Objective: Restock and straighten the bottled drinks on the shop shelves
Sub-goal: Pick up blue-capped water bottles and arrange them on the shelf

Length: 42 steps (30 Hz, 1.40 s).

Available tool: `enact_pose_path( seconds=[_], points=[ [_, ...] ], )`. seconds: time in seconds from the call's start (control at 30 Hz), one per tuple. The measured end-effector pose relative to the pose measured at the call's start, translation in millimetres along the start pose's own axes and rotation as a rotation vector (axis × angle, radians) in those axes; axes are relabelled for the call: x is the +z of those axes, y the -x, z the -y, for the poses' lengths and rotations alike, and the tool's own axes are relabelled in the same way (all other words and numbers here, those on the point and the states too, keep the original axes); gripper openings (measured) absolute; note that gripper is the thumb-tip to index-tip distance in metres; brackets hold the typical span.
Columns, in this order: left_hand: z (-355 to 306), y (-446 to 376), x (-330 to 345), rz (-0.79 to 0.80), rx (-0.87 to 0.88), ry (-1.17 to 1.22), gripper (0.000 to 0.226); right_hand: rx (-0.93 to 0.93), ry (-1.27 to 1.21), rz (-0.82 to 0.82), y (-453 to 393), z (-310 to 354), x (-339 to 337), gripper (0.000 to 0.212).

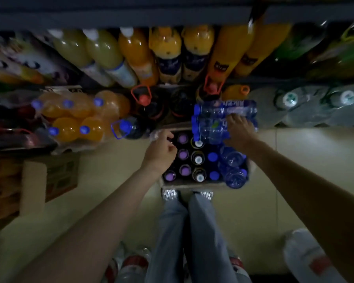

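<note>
My right hand [238,127] presses spread fingers on the shrink-wrapped water bottles [223,119] lying across the floor carton [172,183]; my left hand [161,152] seems curled round 1 dark bottle. The pack could slide onto the purple-capped bottles [184,155].

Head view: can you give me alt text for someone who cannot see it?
Looking down, a person's right hand rests on a pack of blue-capped water bottles lying across a floor box of bottles, while the left hand curls over the box's left side. Shelves of orange drinks run across the top in dim light.
</note>
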<state>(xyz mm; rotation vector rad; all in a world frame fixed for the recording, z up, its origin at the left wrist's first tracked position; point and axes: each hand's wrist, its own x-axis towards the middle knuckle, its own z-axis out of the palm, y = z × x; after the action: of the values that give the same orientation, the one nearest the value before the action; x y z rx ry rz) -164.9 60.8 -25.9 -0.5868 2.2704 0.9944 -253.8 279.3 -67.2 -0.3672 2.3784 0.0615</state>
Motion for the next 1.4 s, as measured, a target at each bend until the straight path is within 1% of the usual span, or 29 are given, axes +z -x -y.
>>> enact_pose_path(
  seconds=[0.1, 0.17, 0.27, 0.33, 0.4, 0.47, 0.53, 0.6, 0.63, 0.67, 0.7, 0.73, 0.77, 0.8, 0.83, 0.87, 0.9, 0.93, 0.97, 1.0, 1.03, 1.1, 1.23, 1.27, 1.33, 1.4],
  points=[
    [25.4, -17.8, 31.7, 0.041, -0.07, -0.008, 0.032, 0.026, 0.179, -0.035, -26.6, -3.4, 35.3, 0.084],
    [31.1, -21.9, 46.9, 0.049, -0.115, 0.023, 0.031, 0.046, 0.253, -0.085, -34.6, -4.9, 52.0, 0.083],
    [29.7, -14.2, 59.3, 0.073, -0.164, 0.11, 0.029, 0.018, 0.26, -0.152, -41.3, -6.3, 57.9, 0.078],
    [22.1, -6.0, 62.1, 0.13, -0.152, 0.176, 0.028, -0.006, 0.214, -0.134, -39.3, -9.4, 49.9, 0.075],
    [12.5, 0.0, 60.3, 0.151, -0.19, 0.361, 0.031, -0.011, 0.09, -0.058, -31.4, -12.2, 38.7, 0.081],
    [-1.2, 3.4, 55.7, 0.156, -0.263, 0.602, 0.037, -0.002, -0.134, 0.01, -15.7, -11.8, 25.2, 0.088],
    [-13.8, 4.0, 56.0, 0.213, -0.308, 0.77, 0.046, -0.044, -0.364, 0.011, 6.7, -3.7, 14.7, 0.092],
    [-29.2, 7.9, 59.5, 0.299, -0.277, 0.928, 0.052, -0.13, -0.553, -0.016, 32.0, 12.2, 7.2, 0.085],
    [-34.7, 9.3, 61.2, 0.315, -0.245, 1.019, 0.05, -0.167, -0.634, 0.007, 41.7, 21.0, 3.9, 0.079],
    [-36.1, 9.3, 62.0, 0.311, -0.22, 1.106, 0.046, -0.195, -0.715, 0.081, 47.3, 26.8, 1.5, 0.072],
    [-33.6, 9.0, 59.9, 0.286, -0.201, 1.153, 0.041, -0.225, -0.809, 0.201, 50.0, 30.0, -2.7, 0.065],
    [-27.2, 7.6, 54.4, 0.242, -0.195, 1.157, 0.034, -0.246, -0.908, 0.333, 46.5, 28.3, -7.0, 0.06],
    [-18.7, 4.9, 47.1, 0.195, -0.197, 1.115, 0.031, -0.252, -0.982, 0.404, 37.7, 22.6, -9.6, 0.058],
    [-8.0, -0.3, 41.8, 0.157, -0.195, 1.074, 0.036, -0.232, -0.977, 0.381, 23.5, 13.0, -11.8, 0.061],
    [3.7, -4.8, 36.2, 0.144, -0.196, 1.022, 0.049, -0.191, -0.859, 0.26, 4.6, 1.7, -13.9, 0.065],
    [13.6, -7.4, 30.0, 0.141, -0.212, 0.977, 0.06, -0.144, -0.646, 0.103, -17.1, -9.7, -15.1, 0.069],
    [24.0, -10.9, 26.6, 0.133, -0.221, 0.942, 0.061, -0.11, -0.419, -0.002, -38.0, -18.9, -15.4, 0.072],
    [32.0, -13.0, 24.1, 0.128, -0.232, 0.92, 0.054, -0.094, -0.215, -0.035, -57.8, -24.6, -13.1, 0.076],
    [38.4, -13.7, 23.6, 0.133, -0.251, 0.911, 0.044, -0.102, -0.028, -0.024, -75.5, -25.7, -8.8, 0.08],
    [44.5, -13.8, 25.0, 0.136, -0.283, 0.908, 0.037, -0.119, 0.11, 0.015, -91.0, -24.2, -1.9, 0.084],
    [51.1, -13.5, 28.3, 0.137, -0.302, 0.907, 0.034, -0.124, 0.18, 0.04, -101.8, -20.5, 3.0, 0.087],
    [59.6, -10.7, 36.5, 0.129, -0.328, 0.928, 0.033, -0.075, 0.194, 0.037, -113.4, -11.8, 9.9, 0.09],
    [56.5, -0.8, 43.5, 0.13, -0.334, 0.936, 0.022, -0.04, 0.169, -0.054, -97.1, -5.6, 9.9, 0.086],
    [49.4, 5.1, 40.6, 0.134, -0.337, 0.928, 0.023, -0.039, 0.114, -0.051, -82.9, -5.5, 9.6, 0.088],
    [26.7, 18.6, 25.6, 0.143, -0.313, 0.876, 0.031, -0.039, -0.111, -0.056, -41.9, -3.7, -4.7, 0.087],
    [-3.8, 42.3, -1.8, 0.159, -0.244, 0.843, 0.034, -0.063, -0.384, -0.064, 9.4, 2.7, -36.9, 0.076]
  ],
)
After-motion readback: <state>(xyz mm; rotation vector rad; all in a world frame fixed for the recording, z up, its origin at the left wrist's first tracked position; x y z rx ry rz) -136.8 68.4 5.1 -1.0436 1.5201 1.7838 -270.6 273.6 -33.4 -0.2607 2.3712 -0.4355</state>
